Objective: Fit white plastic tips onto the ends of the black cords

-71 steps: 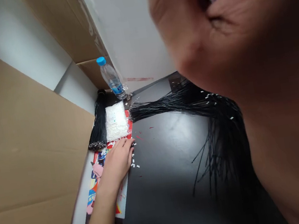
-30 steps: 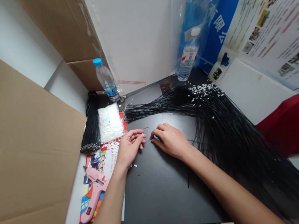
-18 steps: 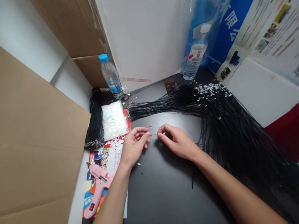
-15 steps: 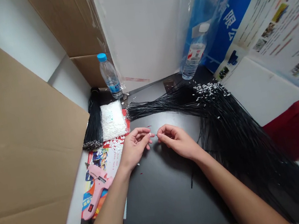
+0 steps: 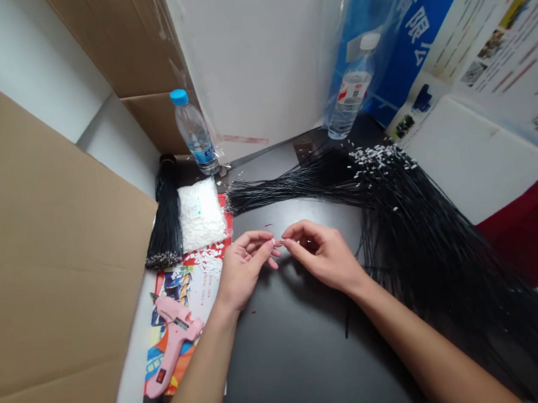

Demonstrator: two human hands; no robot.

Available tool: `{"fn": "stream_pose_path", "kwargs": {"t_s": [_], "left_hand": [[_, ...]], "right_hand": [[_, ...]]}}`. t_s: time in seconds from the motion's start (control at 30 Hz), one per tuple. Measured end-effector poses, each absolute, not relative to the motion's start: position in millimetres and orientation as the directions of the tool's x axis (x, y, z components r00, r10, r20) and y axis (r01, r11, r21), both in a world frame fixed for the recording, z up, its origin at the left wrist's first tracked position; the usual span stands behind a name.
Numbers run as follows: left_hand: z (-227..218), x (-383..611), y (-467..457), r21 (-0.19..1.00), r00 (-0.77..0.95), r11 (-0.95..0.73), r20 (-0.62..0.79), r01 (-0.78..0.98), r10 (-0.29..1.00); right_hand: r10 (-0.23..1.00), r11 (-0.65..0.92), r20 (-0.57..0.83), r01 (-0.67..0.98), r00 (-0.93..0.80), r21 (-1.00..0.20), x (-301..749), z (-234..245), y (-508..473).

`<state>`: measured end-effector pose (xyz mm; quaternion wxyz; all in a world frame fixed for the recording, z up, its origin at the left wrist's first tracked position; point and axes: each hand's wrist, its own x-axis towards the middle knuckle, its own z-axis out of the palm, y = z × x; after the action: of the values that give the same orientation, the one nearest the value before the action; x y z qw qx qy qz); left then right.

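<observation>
Left hand point(image 5: 244, 271), right hand point(image 5: 325, 259) now meet; white piece point(image 5: 276, 243) between them barely discernible.

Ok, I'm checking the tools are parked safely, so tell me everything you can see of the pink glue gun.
The pink glue gun looks like plastic and lies flat on its side on a colourful printed sheet at the table's left edge. Its nozzle end points away from the person. The grip, which bears a small red spot, points toward them. A dark trigger shows mid-body. No hand holds it. The left forearm passes close beside it.
</observation>
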<state>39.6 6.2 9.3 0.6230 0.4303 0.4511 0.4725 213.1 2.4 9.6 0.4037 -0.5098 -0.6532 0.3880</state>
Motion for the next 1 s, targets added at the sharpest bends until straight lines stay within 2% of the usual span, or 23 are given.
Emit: {"fn": "stream_pose_path", "kwargs": {"t_s": [0.13,0.27,0.37,0.43,0.57,0.67,0.73,0.83,1.0], "left_hand": [[5.4,40.9,8.7,0.945,0.144,0.234,-0.205,-0.227,0.968],[1.0,40.4,10.8,0.928,0.141,0.277,-0.248,-0.249,0.958],[-0.2,39.6,11.3,0.923,0.145,0.290,-0.260,-0.253,0.955],[0.5,39.5,11.4,0.929,0.143,0.283,-0.254,-0.238,0.956],[3.3,40.3,11.2,0.959,0.125,0.226,-0.206,-0.170,0.970],[4.0,41.3,10.6,0.977,0.118,0.173,-0.159,-0.121,0.980],[3.9,41.7,10.0,0.983,0.122,0.153,-0.140,-0.102,0.983],[3.9,40.6,8.8,0.985,0.144,0.150,-0.136,-0.086,0.980],[3.3,35.2,6.7,0.971,0.200,0.221,-0.199,-0.095,0.959]], "right_hand": [[0.876,0.480,0.412,0.530,-0.250,-0.700,215.9,7.8,1.6],[0.764,0.626,0.546,0.599,-0.343,-0.500,219.3,1.6,4.7],[0.738,0.645,0.579,0.614,-0.347,-0.454,219.4,-1.6,6.4],[0.749,0.634,0.576,0.610,-0.329,-0.476,218.5,-1.6,6.1],[0.861,0.499,0.451,0.564,-0.235,-0.658,216.5,3.7,3.1],[0.963,0.269,0.225,0.459,-0.151,-0.847,216.0,9.1,2.4],[0.983,0.090,0.030,0.334,-0.181,-0.938,216.5,11.2,4.0],[0.939,-0.113,-0.170,0.198,-0.298,-0.974,217.7,11.7,7.5],[0.918,-0.195,-0.241,0.171,-0.315,-0.966,220.3,11.5,9.8]]}}
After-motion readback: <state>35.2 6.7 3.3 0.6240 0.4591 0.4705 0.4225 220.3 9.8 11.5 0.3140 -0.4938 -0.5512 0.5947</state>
